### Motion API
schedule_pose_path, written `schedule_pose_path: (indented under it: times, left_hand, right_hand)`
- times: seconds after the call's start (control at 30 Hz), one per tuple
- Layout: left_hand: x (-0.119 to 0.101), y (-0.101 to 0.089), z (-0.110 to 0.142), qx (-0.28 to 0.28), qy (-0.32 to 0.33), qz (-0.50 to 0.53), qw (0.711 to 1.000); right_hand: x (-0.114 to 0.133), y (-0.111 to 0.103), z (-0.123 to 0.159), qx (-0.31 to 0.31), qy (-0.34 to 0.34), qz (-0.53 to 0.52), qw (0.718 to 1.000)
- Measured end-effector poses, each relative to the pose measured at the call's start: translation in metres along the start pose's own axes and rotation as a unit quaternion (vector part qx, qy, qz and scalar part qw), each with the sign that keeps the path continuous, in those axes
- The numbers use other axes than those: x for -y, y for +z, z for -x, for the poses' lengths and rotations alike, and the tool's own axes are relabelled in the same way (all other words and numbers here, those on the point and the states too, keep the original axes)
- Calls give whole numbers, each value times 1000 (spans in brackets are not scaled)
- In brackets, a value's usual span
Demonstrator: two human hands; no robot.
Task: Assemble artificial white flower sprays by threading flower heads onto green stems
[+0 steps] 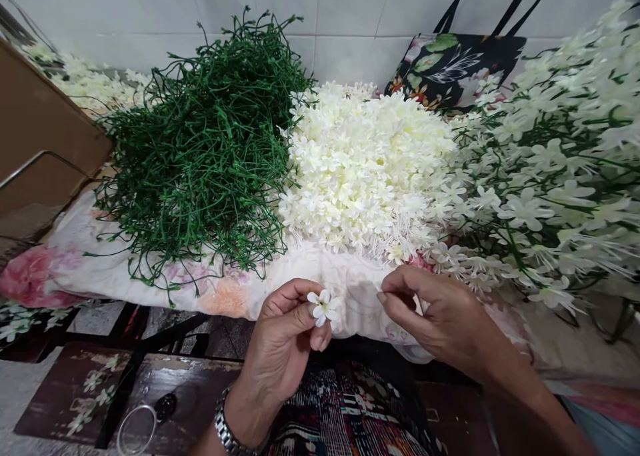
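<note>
I pinch one white flower (324,307) between the thumb and forefinger of my left hand (283,339), its open face toward me. My right hand (435,313) is beside it, apart from the petals, thumb and forefinger drawn close; I cannot tell whether anything fine is caught between those tips. To handle this bloom well, I judge a light pinch low behind the petals best, since a hard squeeze could crease them, with the centre facing up where I can see it. Under the flower lies the flower-patterned cloth (295,269); beyond it, the heap of loose blossoms (370,163), with the tangle of green stems (200,156) to its left and leafy white sprays (530,209) to its right. I can read no brand, label or writing, neither on the floral bag (457,69) nor on the brown box (45,136).
</note>
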State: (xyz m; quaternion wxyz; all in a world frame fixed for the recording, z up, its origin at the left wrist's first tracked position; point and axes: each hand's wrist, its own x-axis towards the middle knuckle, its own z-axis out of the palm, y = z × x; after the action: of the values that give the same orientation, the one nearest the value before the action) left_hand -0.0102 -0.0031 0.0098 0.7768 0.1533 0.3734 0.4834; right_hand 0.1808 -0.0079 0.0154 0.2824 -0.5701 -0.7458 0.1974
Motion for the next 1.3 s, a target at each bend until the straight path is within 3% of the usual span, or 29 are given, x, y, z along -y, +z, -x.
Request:
schedule_pose_path:
  times: [0.13,0.3,0.5,0.9,1.03,1.17,1.3]
  left_hand:
    - [4,1,-1,11,-5,2,1000]
    - [9,4,0,9,-17,-3,1000]
    - [12,9,3,19,-12,3,1000]
    - [13,8,3,-18,31,-44,998]
    - [13,8,3,-12,70,-58,996]
    - [14,6,3,-24,114,-82,990]
    - [18,-1,5,-7,161,-173,972]
  right_hand:
    - [12,0,5,-28,23,-162,986]
    - [33,12,6,-71,-42,-265,961]
    - [40,30,5,-136,-98,-216,962]
    - [36,40,10,-160,-144,-135,967]
    - [35,36,10,-129,-148,-130,972]
    - [33,27,9,-69,-97,-146,982]
    - [32,23,9,-38,-95,-124,987]
